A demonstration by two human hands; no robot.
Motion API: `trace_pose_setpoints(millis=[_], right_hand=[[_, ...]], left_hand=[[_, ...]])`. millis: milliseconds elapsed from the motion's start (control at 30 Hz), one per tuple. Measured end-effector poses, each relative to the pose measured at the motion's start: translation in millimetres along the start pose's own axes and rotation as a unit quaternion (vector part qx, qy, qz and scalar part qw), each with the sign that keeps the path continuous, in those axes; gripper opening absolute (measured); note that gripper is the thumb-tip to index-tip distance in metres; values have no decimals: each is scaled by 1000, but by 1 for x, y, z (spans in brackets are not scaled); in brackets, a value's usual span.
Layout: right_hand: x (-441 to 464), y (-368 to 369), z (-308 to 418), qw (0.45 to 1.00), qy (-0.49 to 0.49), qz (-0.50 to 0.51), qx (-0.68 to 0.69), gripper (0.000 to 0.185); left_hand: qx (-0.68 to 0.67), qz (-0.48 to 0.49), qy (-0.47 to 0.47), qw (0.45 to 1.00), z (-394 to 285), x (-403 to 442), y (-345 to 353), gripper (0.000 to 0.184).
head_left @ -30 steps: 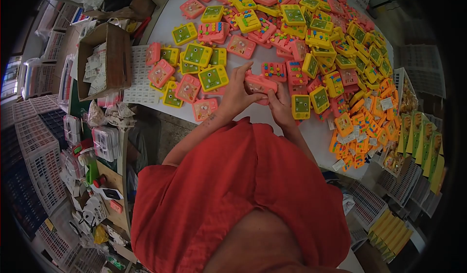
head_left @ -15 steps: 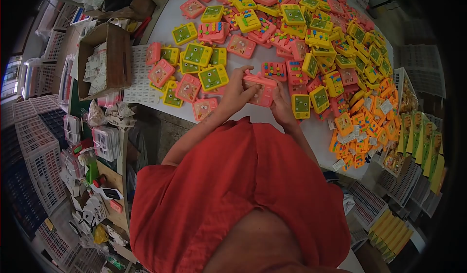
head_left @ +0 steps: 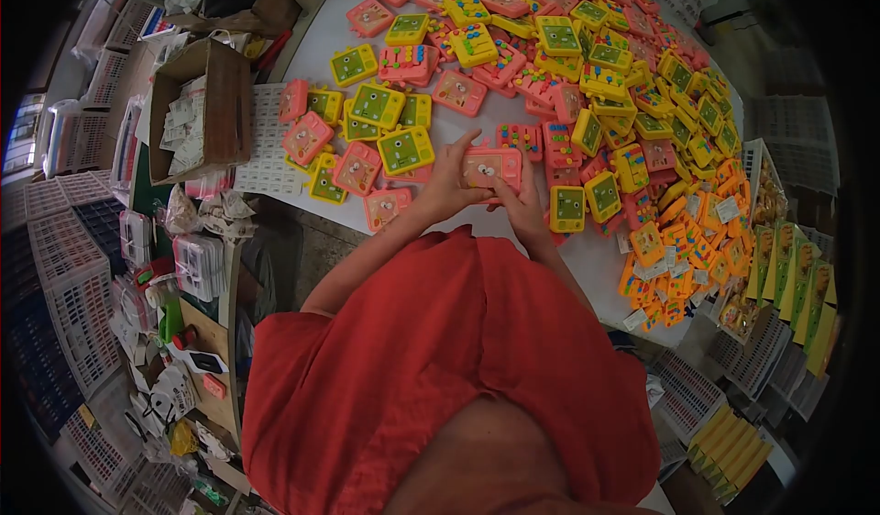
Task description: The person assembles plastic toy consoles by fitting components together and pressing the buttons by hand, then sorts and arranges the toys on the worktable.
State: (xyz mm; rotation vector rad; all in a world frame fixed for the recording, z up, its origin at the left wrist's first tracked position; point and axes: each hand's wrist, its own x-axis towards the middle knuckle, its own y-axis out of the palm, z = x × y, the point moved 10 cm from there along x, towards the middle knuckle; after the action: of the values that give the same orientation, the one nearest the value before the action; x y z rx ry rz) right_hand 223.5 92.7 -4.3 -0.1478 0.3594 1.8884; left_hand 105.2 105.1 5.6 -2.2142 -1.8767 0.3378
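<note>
White bench (head_left: 605,281) spreads ahead, a heap of yellow and pink toys (head_left: 559,36) rising towards 1 o'clock. At 12 o'clock from the red shirt (head_left: 440,332), both hands are clamped on one pink handheld toy (head_left: 483,168), long axis roughly 9-to-3. It lies towards 2 o'clock from the left hand (head_left: 445,185), 11 from the equally near right hand (head_left: 522,210). Its underside and some fingers are hidden; a thumb covers its lower edge.
</note>
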Motion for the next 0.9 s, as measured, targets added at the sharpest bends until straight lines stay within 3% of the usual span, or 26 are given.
trace_pose_setpoints(millis=[100, 200, 300, 367, 433, 500, 533, 600, 633, 700, 767, 833, 900], right_hand=[[1, 2, -7, 998, 8, -27, 63, 68], [11, 7, -11, 996, -68, -6, -54, 66], [14, 23, -35, 998, 6, 50, 39, 64], [18, 13, -61, 998, 6, 42, -39, 56], [17, -1, -76, 998, 48, 21, -43, 53], [14, -15, -88, 995, 87, 0, -46, 50], [13, -20, -91, 994, 96, -5, -45, 48], [14, -27, -93, 994, 104, -11, -42, 45], [16, -31, -93, 993, 104, -25, -44, 45], [19, -36, -94, 992, 106, -40, -46, 44], [22, -37, -95, 993, 103, -41, -43, 43], [29, -37, -93, 993, 98, -38, -50, 41], [34, -39, -93, 993, 96, -37, -56, 40]], left_hand=[[9, -31, -38, 999, 2, -2, -8, 94], [-23, -64, -5, 998, 24, -3, -14, 94], [-74, -105, 12, 992, 74, 6, -41, 90], [-172, -156, -34, 972, 84, 11, -91, 83], [-161, -177, -149, 959, 103, 9, -149, 85], [73, -269, -142, 950, 130, 5, -217, 84], [75, -269, -142, 950, 149, 10, -235, 84], [341, -340, 7, 876, 126, 16, -265, 87], [342, -339, 9, 876, 109, 27, -261, 87], [520, -306, -109, 790, 88, 57, -238, 91], [430, -217, -40, 875, 111, 106, -205, 96], [414, -140, 5, 900, 105, 137, -158, 96], [461, -90, -19, 883, 112, 156, -128, 95]])
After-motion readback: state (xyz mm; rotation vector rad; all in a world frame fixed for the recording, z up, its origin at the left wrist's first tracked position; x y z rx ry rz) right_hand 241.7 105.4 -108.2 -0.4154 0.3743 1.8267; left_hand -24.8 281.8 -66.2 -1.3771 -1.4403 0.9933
